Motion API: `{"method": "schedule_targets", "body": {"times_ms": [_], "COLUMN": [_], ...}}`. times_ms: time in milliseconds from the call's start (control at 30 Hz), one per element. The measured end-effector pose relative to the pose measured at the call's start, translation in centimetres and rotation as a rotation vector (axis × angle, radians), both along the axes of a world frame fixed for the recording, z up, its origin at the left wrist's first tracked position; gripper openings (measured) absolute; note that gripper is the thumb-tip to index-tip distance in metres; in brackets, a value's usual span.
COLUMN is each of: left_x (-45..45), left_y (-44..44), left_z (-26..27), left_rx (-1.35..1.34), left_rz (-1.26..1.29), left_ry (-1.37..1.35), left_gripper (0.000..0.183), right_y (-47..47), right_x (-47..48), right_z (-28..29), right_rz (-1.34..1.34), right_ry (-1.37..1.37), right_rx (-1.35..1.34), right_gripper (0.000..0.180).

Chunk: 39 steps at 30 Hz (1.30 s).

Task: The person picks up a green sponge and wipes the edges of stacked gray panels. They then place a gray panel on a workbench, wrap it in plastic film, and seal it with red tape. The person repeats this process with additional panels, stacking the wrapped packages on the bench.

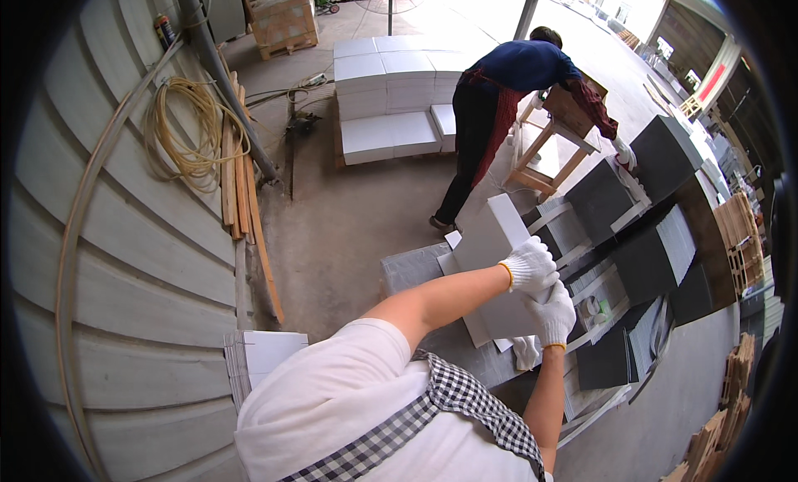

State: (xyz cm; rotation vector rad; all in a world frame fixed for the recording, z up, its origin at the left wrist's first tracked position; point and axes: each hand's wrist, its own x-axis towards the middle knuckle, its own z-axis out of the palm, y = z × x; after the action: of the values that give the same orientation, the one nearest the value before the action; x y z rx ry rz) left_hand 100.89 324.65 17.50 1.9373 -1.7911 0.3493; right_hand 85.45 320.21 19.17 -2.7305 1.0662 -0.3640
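Observation:
A partly folded white cardboard box [497, 301] lies before me on a work table [416, 265] covered in grey plastic. One tall side panel of it stands up towards the far end. My left hand [530, 265], in a white knit glove, is closed on the box's right edge. Just below, almost touching it, my right hand [551, 313] grips the same edge in a matching glove. The fingers partly hide the edge between them. A loose white glove [525, 352] rests on the table near my right wrist.
Stacks of dark grey panels [645, 263] stand to the right, beside a roll of tape [589, 306]. A co-worker [517, 70] bends over a wooden stand [542, 151]. White boxes [393, 95] are piled on a pallet beyond. Folded cardboard [268, 354] stands by my left side.

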Motion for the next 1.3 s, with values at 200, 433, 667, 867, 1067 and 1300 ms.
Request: {"method": "schedule_targets", "body": {"times_ms": [200, 433, 667, 867, 1067, 1300], "left_x": [0.5, 0.3, 0.4, 0.3, 0.1, 0.4], "left_y": [0.0, -0.2, -0.3, 0.0, -0.1, 0.1], "left_z": [-0.1, 0.0, -0.3, 0.0, 0.1, -0.3], "left_rx": [-0.042, -0.022, -0.037, -0.032, -0.001, -0.007], "left_rz": [-0.035, -0.036, -0.04, -0.025, -0.019, 0.01], "left_ry": [-0.056, -0.075, -0.064, -0.044, 0.027, 0.042], "left_gripper": [0.032, 0.031, 0.031, 0.032, 0.037, 0.037], "right_y": [-0.2, -0.5, -0.8, -0.4, -0.3, 0.4], "right_x": [0.1, -0.2, -0.2, -0.1, 0.0, 0.4], "right_z": [-0.1, -0.7, -0.9, -0.6, -0.1, 0.5], "right_rz": [0.0, 0.029, 0.03, 0.019, 0.009, -0.008], "right_ry": [0.016, -0.031, -0.014, 0.001, -0.015, 0.007], "right_rx": [-0.013, -0.066, -0.074, -0.073, -0.012, 0.038], "right_gripper": [0.067, 0.067, 0.07, 0.068, 0.065, 0.071]}}
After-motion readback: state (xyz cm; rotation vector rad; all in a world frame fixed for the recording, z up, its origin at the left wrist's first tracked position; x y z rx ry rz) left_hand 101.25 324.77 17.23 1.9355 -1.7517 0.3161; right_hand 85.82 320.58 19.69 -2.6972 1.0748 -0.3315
